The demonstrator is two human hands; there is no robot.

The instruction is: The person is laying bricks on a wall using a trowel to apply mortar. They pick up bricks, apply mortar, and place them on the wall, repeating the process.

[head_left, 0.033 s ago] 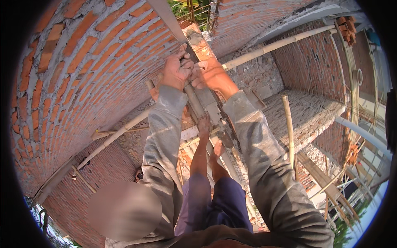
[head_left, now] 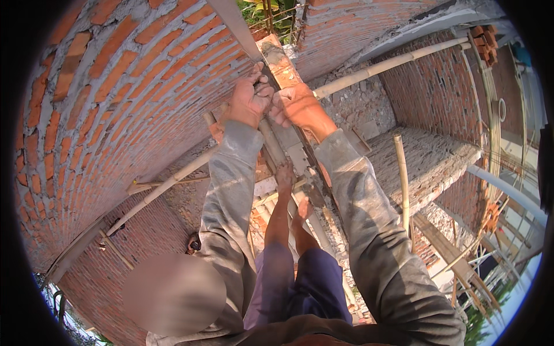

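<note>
Right, here on my feed, both sleeved arms reach forward and the two hands sit side by side, knuckles nearly meeting. The left hand point(head_left: 248, 101) has its fingers bent inward, narrow, thumb side up front; I can't tell from here whether anything is pinched inside. Over to the right hand point(head_left: 300, 109): fingers curled too, turned toward its partner, and again I can't make out what, if anything, they close on.

Just beyond the hands I've got the ledge point(head_left: 283, 63), orange brick patched with grey mortar. A grey strip point(head_left: 235, 26) slants down to end just past the left fingertips. Out to the left of that hand, the brick wall point(head_left: 144, 86) bulges through my lens, row upon row of thick joints. From beside the right wrist, a bamboo pole point(head_left: 392, 64) runs away to the right.

Now below the hands: a thick pole point(head_left: 271, 139) leads back to the left foot point(head_left: 284, 175), bare, with the right foot point(head_left: 304, 209) nearer me. Well right of the right hand, a bamboo post point(head_left: 402, 179) stands up.
</note>
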